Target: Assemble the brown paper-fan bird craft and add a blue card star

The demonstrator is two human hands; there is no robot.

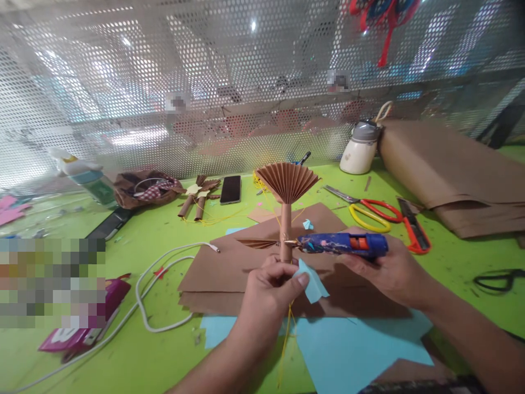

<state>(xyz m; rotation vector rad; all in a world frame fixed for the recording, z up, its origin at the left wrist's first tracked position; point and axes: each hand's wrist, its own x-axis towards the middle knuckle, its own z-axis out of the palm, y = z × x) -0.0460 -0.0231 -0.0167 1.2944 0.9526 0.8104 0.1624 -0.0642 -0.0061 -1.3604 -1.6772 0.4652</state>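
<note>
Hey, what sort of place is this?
Probably a craft workspace: the right hand holds a blue glue gun below a pleated brown fan, and scissors lie on the green table.

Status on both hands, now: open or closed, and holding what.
Left hand: closed, holding the brown paper tube and the folded blue paper.
Right hand: closed, holding the blue glue gun.

No legible text or numbers.
</note>
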